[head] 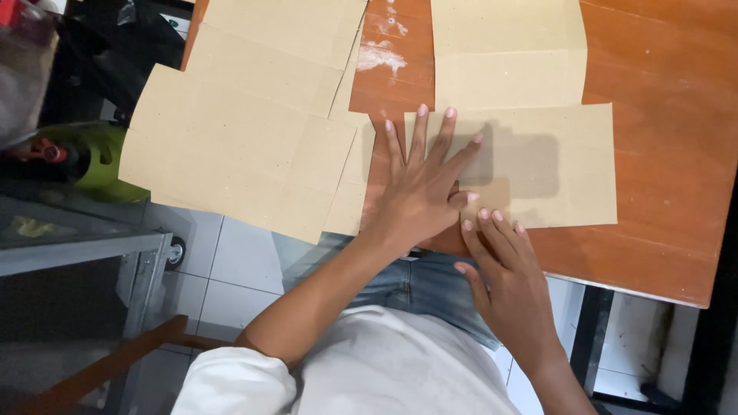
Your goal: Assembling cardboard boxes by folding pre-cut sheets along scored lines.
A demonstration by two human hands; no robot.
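Note:
A flat brown cardboard sheet (553,154) lies on the orange wooden table (661,230), with creased panels reaching toward the far edge. My left hand (423,184) rests flat on its near left part, fingers spread. My right hand (503,269) touches the sheet's near edge with its fingertips, at the table's front edge. Neither hand grips anything.
A stack of similar brown cardboard sheets (246,131) lies at the left and overhangs the table's edge. A green gas cylinder (96,157) and a metal frame (84,250) stand on the tiled floor at the left. White smears (382,55) mark the table top.

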